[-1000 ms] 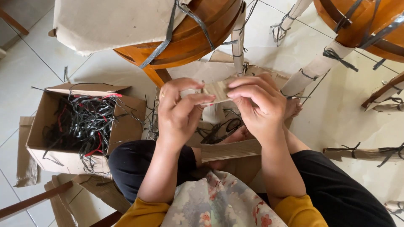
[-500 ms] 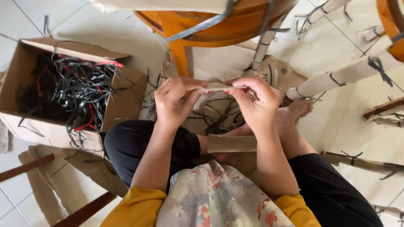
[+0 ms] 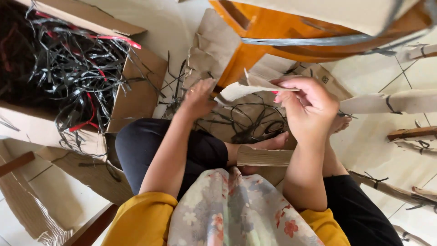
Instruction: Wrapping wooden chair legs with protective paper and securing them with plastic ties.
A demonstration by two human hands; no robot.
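My hands have parted: right hand [image 3: 306, 105] pinches the torn paper wrapping [image 3: 246, 87] below the orange chair leg [image 3: 236, 59]; left hand [image 3: 198, 98] has let go, its fingers loosely curled.

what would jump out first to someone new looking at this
The two hands at centre: the right hand pinches a torn strip of brown paper, the left hand touches the paper wrapped on an orange wooden chair leg. At upper left, a cardboard box brims with tangled black and red straps.

Brown paper [image 3: 255, 86] wrapped an orange chair leg [image 3: 236, 64]; black and red straps [image 3: 68, 73] filled the tan box [image 3: 136, 95]; sleeves [image 3: 136, 218] were mustard, the scarf [image 3: 227, 214] floral
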